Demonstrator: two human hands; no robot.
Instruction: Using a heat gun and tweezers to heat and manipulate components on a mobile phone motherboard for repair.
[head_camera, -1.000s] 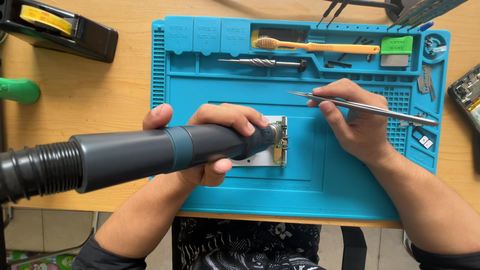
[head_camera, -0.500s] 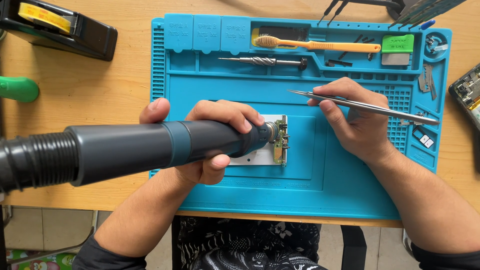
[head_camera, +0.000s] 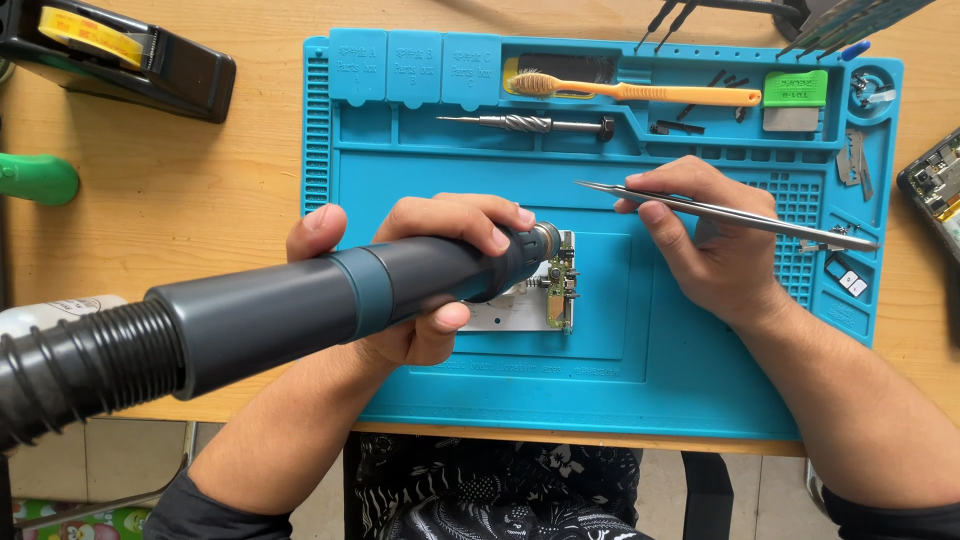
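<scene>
- The wooden table (head_camera: 180, 190) carries a blue silicone repair mat (head_camera: 700, 370), which fills most of the view.
- The hot-air gun handle (head_camera: 300, 310), dark grey with a ribbed hose, runs from 8 o'clock up towards the centre; its long axis points at about 2 o'clock, nozzle over the work.
- The left hand (head_camera: 420, 270) is wrapped around the handle near its tip, grasping it firmly.
- The right hand (head_camera: 715, 250) sits at 3 o'clock of the board, pinching metal tweezers (head_camera: 720, 212); their points aim towards 9 o'clock, just above and right of the board, clear of it.
- The small circuit board (head_camera: 545, 295) lies mid-mat, just under the nozzle, so the left hand is the nearer.
- At 12 o'clock lie an orange toothbrush (head_camera: 640, 92) and a metal bit (head_camera: 525, 124); a tape dispenser (head_camera: 120, 55) sits at 10 o'clock.
</scene>
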